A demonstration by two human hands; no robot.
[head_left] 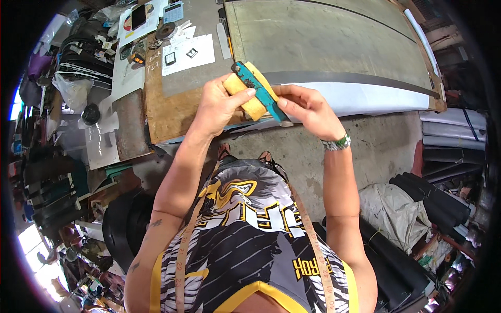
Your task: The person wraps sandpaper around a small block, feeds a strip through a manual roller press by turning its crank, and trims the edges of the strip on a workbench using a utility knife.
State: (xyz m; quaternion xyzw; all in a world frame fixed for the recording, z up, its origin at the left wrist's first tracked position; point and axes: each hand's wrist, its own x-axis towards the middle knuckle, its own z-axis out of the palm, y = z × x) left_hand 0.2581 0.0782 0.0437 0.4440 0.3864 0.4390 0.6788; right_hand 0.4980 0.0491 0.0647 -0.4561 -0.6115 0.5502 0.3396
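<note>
In front of me, above the near edge of the worktable, both my hands hold a worn teal bar (pixel 261 89) with chipped, dark patches. It lies slantwise across a yellow block (pixel 254 109), and more yellow shows along its far side. My left hand (pixel 222 101) is closed round the yellow block, its thumb pressed against the teal bar. With thumb and fingers my right hand (pixel 308 109) pinches the bar near its lower right end. Whether the yellow parts are one piece I cannot tell.
Papers with small drawings (pixel 189 55), a dark phone (pixel 139 17), a calculator (pixel 173 11) and a tape measure (pixel 137 59) lie at the table's left. A large greenish-grey panel (pixel 323 39) covers its right. Dark rolls (pixel 433 195) and a crumpled pale sheet (pixel 391 214) stand at right.
</note>
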